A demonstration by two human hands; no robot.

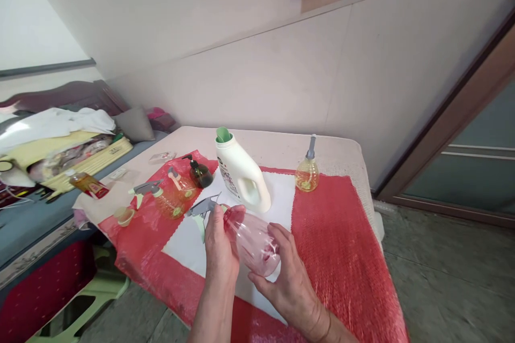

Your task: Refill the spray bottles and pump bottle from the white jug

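A clear pink spray bottle (pixel 253 241) lies tilted between my two hands, above the white sheet. My left hand (pixel 221 244) is wrapped round its neck, just below the grey trigger head (pixel 203 206). At the bottle's base, my right hand (pixel 287 273) grips with fingers on top and thumb below. The bottle looks empty. Right behind it stands a large white detergent jug (pixel 243 177) with a green spout and no cap on top.
Left on the red cloth (pixel 338 230) are a dark pump bottle (pixel 200 172), two yellowish spray bottles (pixel 169 203) and a small cup (pixel 124 216). At the right stands a yellow-tinted bottle (pixel 307 176) with a grey neck. An oil-coloured bottle (pixel 89 185) lies near the bed.
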